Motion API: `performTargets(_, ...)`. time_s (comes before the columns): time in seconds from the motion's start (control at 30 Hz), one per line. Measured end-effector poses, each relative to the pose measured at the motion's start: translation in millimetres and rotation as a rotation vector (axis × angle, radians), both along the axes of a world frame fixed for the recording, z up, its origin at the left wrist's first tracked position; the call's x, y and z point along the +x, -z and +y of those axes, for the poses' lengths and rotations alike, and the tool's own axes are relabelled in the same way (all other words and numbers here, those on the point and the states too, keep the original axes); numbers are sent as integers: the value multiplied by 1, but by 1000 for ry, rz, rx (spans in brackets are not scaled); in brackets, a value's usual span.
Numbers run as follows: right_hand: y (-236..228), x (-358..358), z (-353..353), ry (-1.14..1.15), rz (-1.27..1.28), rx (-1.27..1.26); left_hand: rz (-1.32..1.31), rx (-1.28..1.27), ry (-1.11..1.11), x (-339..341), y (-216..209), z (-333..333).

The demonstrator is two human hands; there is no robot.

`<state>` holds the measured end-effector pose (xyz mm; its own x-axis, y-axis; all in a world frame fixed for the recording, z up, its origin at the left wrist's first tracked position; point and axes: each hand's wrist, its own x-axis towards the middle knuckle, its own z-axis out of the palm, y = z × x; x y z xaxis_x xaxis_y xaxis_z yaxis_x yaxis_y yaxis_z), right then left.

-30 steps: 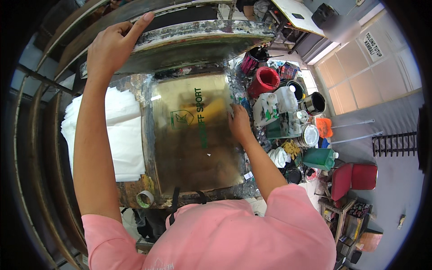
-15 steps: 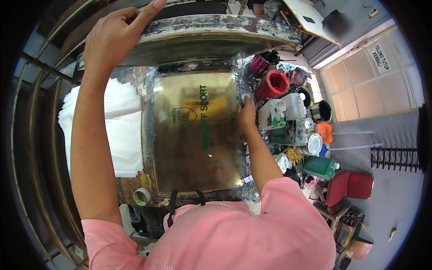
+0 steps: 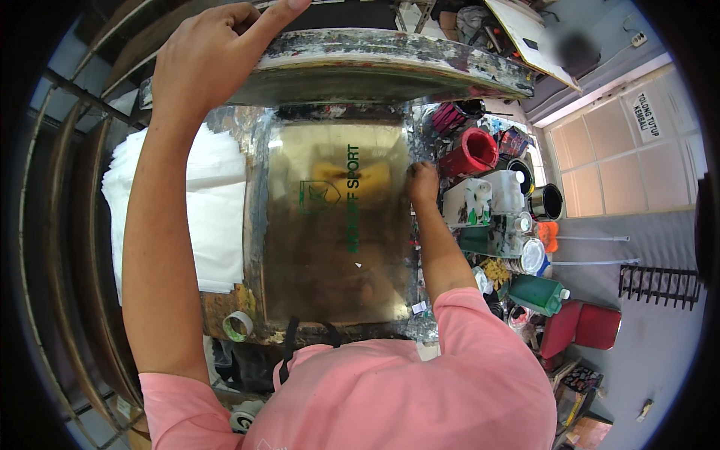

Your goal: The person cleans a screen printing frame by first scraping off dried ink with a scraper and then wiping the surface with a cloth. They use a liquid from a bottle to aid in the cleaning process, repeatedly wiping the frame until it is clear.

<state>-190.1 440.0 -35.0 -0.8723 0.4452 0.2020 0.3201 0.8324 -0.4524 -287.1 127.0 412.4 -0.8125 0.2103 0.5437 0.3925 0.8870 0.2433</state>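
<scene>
A paint-smeared screen printing frame (image 3: pixel 390 56) stands tilted up across the far side of the table. My left hand (image 3: pixel 206 64) is closed over its upper left part, thumb stretched along the edge. Below the frame lies a glossy, brownish plate (image 3: pixel 315 289) with a green emblem and lettering on it. A small white scrap (image 3: pixel 358 265) rests on its surface. At the plate's right edge my right hand (image 3: pixel 424 184) has its fingers curled together; what they hold, if anything, is hidden. Left of the plate is a stack of white sheets (image 3: pixel 214 217).
A tape roll (image 3: pixel 227 327) lies at the table's near left corner. Along the right stand a red tub (image 3: pixel 469 154), white jugs (image 3: pixel 466 202), a green jug (image 3: pixel 536 294) and several other containers. Dark racks (image 3: pixel 75 247) rise at the left; a red chair (image 3: pixel 581 326) is at the right.
My right hand's fingers have curled in at the plate's right edge. My left hand stays at the raised frame. The whole view has shifted slightly.
</scene>
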Motion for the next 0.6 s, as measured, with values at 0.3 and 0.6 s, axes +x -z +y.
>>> performTargets(0.3, 7, -19, -10, -18, -199, 161, -262, -2, 62, -12, -4, -14)
performTargets(0.6, 9, -50, -9, -75, -519, 188, -248, 17, 122, -1, -10, -16)
